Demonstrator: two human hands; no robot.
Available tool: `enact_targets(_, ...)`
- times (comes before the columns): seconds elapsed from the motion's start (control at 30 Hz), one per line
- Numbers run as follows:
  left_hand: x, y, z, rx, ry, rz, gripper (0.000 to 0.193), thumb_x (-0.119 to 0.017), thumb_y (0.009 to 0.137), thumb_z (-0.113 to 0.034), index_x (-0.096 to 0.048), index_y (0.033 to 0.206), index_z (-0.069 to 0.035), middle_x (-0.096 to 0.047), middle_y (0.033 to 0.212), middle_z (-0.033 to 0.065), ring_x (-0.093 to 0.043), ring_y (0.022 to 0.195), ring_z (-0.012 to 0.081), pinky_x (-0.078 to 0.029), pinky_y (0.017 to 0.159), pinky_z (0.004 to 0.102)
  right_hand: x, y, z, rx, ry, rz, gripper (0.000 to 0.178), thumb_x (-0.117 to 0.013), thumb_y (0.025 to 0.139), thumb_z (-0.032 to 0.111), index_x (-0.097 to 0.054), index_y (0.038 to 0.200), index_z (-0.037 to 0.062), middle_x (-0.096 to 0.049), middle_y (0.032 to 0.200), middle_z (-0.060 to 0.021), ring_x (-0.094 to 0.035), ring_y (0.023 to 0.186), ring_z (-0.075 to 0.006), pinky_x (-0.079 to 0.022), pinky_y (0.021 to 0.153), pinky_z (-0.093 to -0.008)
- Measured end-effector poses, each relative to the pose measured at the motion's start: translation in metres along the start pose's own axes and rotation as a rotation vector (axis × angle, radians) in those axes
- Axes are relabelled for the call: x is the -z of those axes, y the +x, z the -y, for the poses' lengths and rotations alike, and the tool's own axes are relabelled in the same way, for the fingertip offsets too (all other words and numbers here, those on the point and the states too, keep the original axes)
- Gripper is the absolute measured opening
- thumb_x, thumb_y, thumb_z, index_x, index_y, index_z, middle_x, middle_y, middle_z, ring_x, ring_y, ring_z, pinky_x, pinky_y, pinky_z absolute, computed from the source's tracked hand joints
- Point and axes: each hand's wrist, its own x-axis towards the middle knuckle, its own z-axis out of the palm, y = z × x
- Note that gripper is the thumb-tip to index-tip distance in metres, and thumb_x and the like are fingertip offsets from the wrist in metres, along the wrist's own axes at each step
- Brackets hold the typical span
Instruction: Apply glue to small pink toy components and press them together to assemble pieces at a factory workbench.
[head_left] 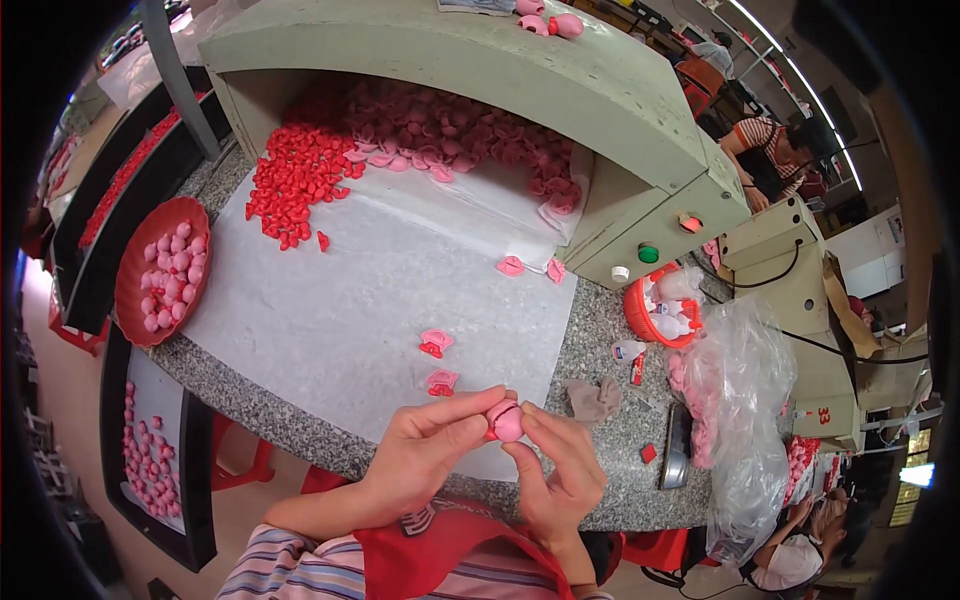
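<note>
Between the fingertips of both hands, above the near edge of the white sheet [300, 300], is a small round pink piece [509, 426] with a dark slit and a bit of red at its left. My left hand [425, 445] pinches it from the left, and my right hand [560, 462] from the right. Just beyond my fingers lie two pink-and-red pieces [437, 343], one behind the other. Farther off, two pink pieces [510, 266] rest near the sheet's far right edge. Loose red pieces [285, 190] and a heap of pink cupped pieces [430, 120] fill the far end, under a grey-green metal hood.
The metal hood [460, 50] spans the far side. At left stands a red bowl [128, 290] of round pink pieces. To the right are an orange basket [640, 325] of small bottles, clear plastic bags [750, 400] and a phone [677, 450]. Other people work at the right.
</note>
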Motion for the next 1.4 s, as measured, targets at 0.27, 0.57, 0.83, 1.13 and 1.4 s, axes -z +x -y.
enact_targets(0.27, 0.004, -0.003, 0.002, -0.129, 0.242, 0.075, 0.03, -0.046, 0.087, 0.001, -0.051, 0.116, 0.004, -0.049, 0.121, 0.0164, -0.047, 0.111, 0.0208, -0.038, 0.094, 0.032, -0.001, -0.009, -0.006, 0.043, 0.038, -0.037, 0.033, -0.069, 0.061, -0.008, -0.062, 0.092, -0.0003, -0.063, 0.095, -0.0158, -0.059, 0.086, -0.0253, -0.046, 0.077, -0.0325)
enact_targets(0.57, 0.005, -0.005, 0.004, -0.192, 0.326, 0.116, 0.029, -0.048, 0.087, 0.0, -0.053, 0.115, 0.0, -0.051, 0.118, 0.0112, -0.049, 0.106, 0.015, -0.039, 0.091, 0.0273, -0.002, -0.011, -0.005, 0.143, -0.054, -0.066, 0.032, -0.069, 0.061, -0.008, -0.062, 0.091, 0.0005, -0.063, 0.093, -0.0152, -0.059, 0.083, -0.0252, -0.047, 0.073, -0.0323)
enact_targets(0.83, -0.002, -0.01, 0.004, -0.287, 0.383, 0.133, 0.032, -0.05, 0.083, 0.005, -0.053, 0.115, 0.001, -0.049, 0.119, 0.0167, -0.048, 0.109, 0.0208, -0.041, 0.09, 0.029, -0.005, -0.014, -0.002, 0.275, -0.148, -0.108, 0.03, -0.068, 0.065, -0.007, -0.061, 0.093, 0.0019, -0.062, 0.096, -0.0144, -0.058, 0.078, -0.0255, -0.047, 0.069, -0.0316)
enact_targets(1.13, -0.004, -0.012, 0.011, -0.434, 0.502, 0.165, 0.038, -0.055, 0.079, 0.008, -0.054, 0.115, -0.003, -0.049, 0.117, 0.0186, -0.051, 0.105, 0.0223, -0.044, 0.087, 0.029, -0.008, -0.019, -0.005, 0.413, -0.211, -0.212, 0.028, -0.065, 0.066, -0.009, -0.058, 0.089, 0.0036, -0.06, 0.095, -0.0143, -0.056, 0.071, -0.0236, -0.047, 0.06, -0.0293)
enact_targets(1.4, -0.004, -0.012, 0.014, -0.49, 0.51, 0.172, 0.036, -0.054, 0.08, 0.007, -0.054, 0.115, -0.003, -0.049, 0.116, 0.0195, -0.052, 0.103, 0.0232, -0.045, 0.085, 0.029, -0.008, -0.019, -0.007, 0.449, -0.199, -0.218, 0.034, -0.068, 0.064, -0.008, -0.06, 0.093, 0.0049, -0.06, 0.099, -0.0104, -0.057, 0.068, -0.0219, -0.048, 0.055, -0.0271)
